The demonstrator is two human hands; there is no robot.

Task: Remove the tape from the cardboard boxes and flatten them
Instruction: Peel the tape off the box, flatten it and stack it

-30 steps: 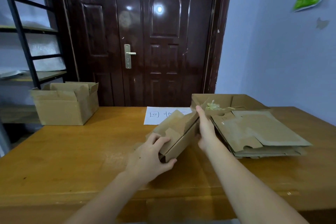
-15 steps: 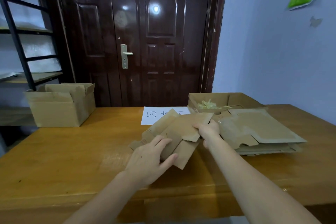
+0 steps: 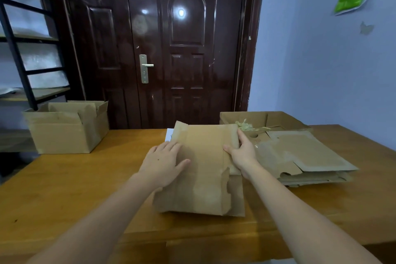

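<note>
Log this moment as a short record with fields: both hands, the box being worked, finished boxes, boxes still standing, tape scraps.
left hand: flat, pressing on the flattened box
right hand: holds the flattened box's right edge
flattened box: lies flat on the wooden table
finished stack: flattened boxes, right of the hands
open box: standing, far left of the table
tape scraps: in the shallow box behind the stack
</note>
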